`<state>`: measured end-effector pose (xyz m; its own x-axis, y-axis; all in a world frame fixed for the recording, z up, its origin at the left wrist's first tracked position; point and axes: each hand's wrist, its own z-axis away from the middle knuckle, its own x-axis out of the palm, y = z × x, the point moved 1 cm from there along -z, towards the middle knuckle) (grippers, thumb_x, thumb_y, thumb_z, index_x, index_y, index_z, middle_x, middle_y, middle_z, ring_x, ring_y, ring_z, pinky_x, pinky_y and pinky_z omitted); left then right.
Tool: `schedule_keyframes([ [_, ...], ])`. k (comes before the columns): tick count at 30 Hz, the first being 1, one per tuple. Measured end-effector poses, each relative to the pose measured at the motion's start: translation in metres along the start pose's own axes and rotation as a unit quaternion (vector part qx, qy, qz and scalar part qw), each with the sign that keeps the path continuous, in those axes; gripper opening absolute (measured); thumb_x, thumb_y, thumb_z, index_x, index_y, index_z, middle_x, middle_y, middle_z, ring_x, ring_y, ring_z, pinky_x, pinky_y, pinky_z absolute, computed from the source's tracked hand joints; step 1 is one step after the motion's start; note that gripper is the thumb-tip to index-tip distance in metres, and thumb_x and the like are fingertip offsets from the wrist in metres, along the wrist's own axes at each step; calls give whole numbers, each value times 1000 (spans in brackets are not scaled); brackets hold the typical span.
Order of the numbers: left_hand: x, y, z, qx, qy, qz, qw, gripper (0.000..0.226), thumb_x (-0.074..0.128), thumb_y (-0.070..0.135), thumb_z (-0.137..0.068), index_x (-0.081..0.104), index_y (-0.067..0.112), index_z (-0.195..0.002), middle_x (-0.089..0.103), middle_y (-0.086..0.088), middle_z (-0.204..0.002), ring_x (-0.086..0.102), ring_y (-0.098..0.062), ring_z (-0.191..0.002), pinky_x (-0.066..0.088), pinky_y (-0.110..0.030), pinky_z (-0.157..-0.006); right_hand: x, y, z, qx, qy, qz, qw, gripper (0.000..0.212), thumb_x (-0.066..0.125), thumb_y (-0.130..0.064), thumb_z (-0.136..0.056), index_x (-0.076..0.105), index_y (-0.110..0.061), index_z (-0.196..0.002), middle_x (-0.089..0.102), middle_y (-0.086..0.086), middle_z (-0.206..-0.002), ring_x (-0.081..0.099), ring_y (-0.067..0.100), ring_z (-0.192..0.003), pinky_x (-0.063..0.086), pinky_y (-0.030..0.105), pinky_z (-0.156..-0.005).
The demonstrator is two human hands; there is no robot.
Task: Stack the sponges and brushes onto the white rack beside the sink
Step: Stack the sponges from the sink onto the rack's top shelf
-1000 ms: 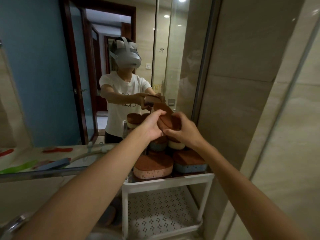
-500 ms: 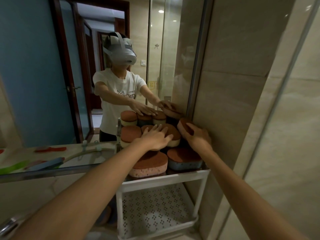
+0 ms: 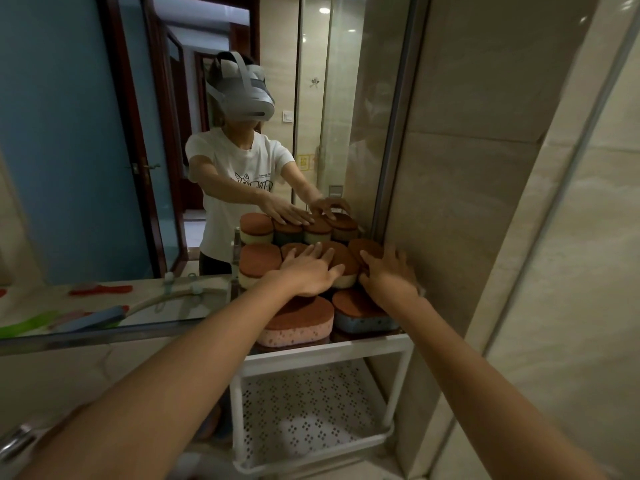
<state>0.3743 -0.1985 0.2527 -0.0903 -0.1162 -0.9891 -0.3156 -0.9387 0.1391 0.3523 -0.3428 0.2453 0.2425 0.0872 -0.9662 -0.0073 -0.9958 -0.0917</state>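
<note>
The white rack point(image 3: 329, 349) stands against the mirror and the tiled wall. Its top shelf holds several brown-topped sponges: a pink one point(image 3: 298, 323) at front left, a blue one point(image 3: 360, 315) at front right, and taller stacks behind, one at back left point(image 3: 258, 265). My left hand point(image 3: 308, 271) lies flat with fingers spread on the middle back sponge point(image 3: 341, 263). My right hand point(image 3: 388, 277) rests open on the sponge nearest the wall point(image 3: 365, 249). Neither hand grips anything.
The rack's perforated lower shelf point(image 3: 304, 410) is bare. Left of the rack, a red brush point(image 3: 100, 289), a green brush point(image 3: 27, 323) and a blue brush point(image 3: 90, 318) lie along the ledge by the mirror. A chrome tap point(image 3: 17, 441) shows at bottom left. The mirror reflects me.
A second ago both hands held a sponge above the stacks. They lowered it onto the back row, and now both hands lie spread on top of the sponges.
</note>
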Motion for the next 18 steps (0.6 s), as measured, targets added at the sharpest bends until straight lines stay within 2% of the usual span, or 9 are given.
schedule_keyframes([
  [3, -2, 2, 1, 0, -10, -2, 1000, 61, 16, 46, -100, 5, 17, -152, -3, -9, -160, -2, -23, -149, 0, -45, -119, -2, -2, 2, -26, 13, 31, 999, 52, 44, -34, -95, 33, -17, -143, 27, 13, -147, 24, 33, -136, 33, 43, -105],
  [6, -4, 3, 1, -5, -21, 1, 1000, 61, 15, 46, -100, 5, 16, -152, -3, -9, -160, -2, -23, -149, 0, -45, -119, -5, -3, 3, -34, -7, 42, 999, 55, 41, -38, -95, 30, -16, -144, 26, 11, -149, 22, 33, -137, 30, 45, -108],
  [9, -9, 3, 1, -12, -18, 32, 999, 61, 17, 47, -99, 12, 16, -151, 2, -8, -160, 1, -23, -149, 0, -45, -120, -10, -1, 6, -33, -15, 25, 999, 52, 37, -37, -95, 33, -16, -142, 28, 11, -149, 23, 33, -137, 25, 46, -109],
  [13, -24, 10, 14, 3, 82, 124, 989, 48, 27, 34, -100, 38, 12, -141, 31, -10, -153, 21, -22, -144, 0, -46, -120, -14, 0, 18, -66, 104, -43, 991, 33, 43, -24, -91, 60, -8, -114, 48, 16, -130, 42, 34, -121, 33, 42, -103],
  [14, -29, 11, 20, 2, 119, 153, 981, 42, 30, 29, -100, 44, 10, -135, 41, -11, -147, 31, -24, -140, 6, -46, -120, -14, -3, 23, -80, 136, -64, 985, 30, 44, -20, -90, 63, -6, -109, 51, 16, -127, 46, 34, -116, 36, 41, -100],
  [16, -39, 7, 39, -12, 199, 226, 953, 35, 37, 23, -98, 55, 10, -125, 54, -11, -133, 46, -27, -127, 29, -40, -112, -13, -14, 34, -114, 183, -114, 970, 26, 47, -14, -89, 65, -3, -105, 55, 15, -122, 49, 33, -111, 42, 40, -94],
  [18, -44, -4, 62, -40, 270, 283, 919, 30, 40, 20, -96, 61, 10, -116, 61, -9, -120, 54, -25, -115, 43, -29, -88, -11, -32, 49, -147, 222, -173, 948, 23, 50, -10, -88, 66, -1, -101, 58, 15, -115, 53, 32, -106, 46, 39, -86],
])
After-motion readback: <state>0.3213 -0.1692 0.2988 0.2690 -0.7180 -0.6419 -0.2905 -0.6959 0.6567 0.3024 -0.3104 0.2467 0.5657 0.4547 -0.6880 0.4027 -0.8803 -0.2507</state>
